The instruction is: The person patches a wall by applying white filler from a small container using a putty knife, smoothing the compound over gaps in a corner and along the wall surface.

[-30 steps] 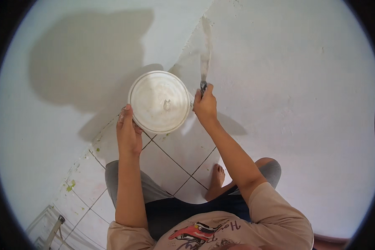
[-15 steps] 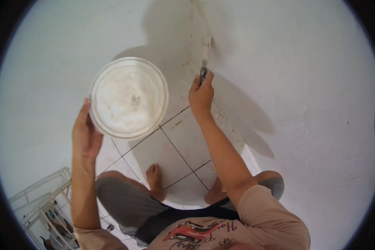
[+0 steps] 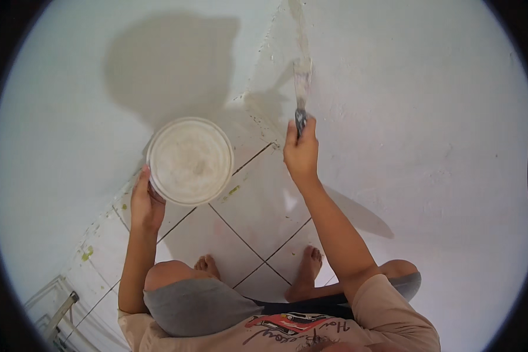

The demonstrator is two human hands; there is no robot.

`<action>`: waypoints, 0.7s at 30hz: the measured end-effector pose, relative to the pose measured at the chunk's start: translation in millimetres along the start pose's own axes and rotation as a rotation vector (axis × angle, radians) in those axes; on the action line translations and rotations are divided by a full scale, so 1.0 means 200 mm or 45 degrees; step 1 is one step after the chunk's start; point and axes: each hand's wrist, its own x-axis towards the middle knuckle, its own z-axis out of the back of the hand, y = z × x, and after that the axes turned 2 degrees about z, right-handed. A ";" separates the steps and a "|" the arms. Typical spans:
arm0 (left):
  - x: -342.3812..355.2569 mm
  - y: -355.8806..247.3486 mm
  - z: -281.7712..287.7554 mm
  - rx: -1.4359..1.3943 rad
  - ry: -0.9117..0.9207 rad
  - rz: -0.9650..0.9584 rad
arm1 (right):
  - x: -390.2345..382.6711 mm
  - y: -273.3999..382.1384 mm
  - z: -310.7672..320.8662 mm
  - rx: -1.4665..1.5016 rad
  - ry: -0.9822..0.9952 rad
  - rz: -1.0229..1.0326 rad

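While a pale, thin-barred frame (image 3: pixel 60 314) stands at lower left, the bare left hand (image 3: pixel 147 205) has its fingers closed on the left edge of a round, off-white, rimmed disc (image 3: pixel 190 161) above white square floor tiles (image 3: pixel 246 217). Farther right, the bare right hand (image 3: pixel 302 154) firmly grips a dark-handled, flat-bladed scraper (image 3: pixel 303 88), angled toward the pale wall (image 3: pixel 422 117); whether it touches is unclear.

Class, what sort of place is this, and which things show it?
Probably an indoor room: pale walls meeting at an angle, a tiled floor and, lower left, a metal frame.
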 end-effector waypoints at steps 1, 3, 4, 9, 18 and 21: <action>0.00 0.05 0.06 -0.004 0.044 0.007 | -0.07 -0.07 0.00 -0.036 -0.006 0.016; 0.02 0.18 0.13 -0.053 0.106 0.037 | -0.19 -0.20 0.03 -0.080 -0.023 0.040; 0.02 0.22 0.16 -0.042 0.100 0.071 | -0.21 -0.17 0.04 -0.110 -0.020 0.052; -0.01 0.38 0.23 -0.031 0.074 0.158 | -0.09 0.11 0.02 -0.189 0.027 0.089; 0.08 0.60 0.47 0.021 0.213 0.289 | -0.21 0.13 0.03 -0.003 0.035 -0.363; 0.10 0.62 0.41 0.050 0.096 0.269 | -0.22 0.20 0.08 0.037 0.083 -0.278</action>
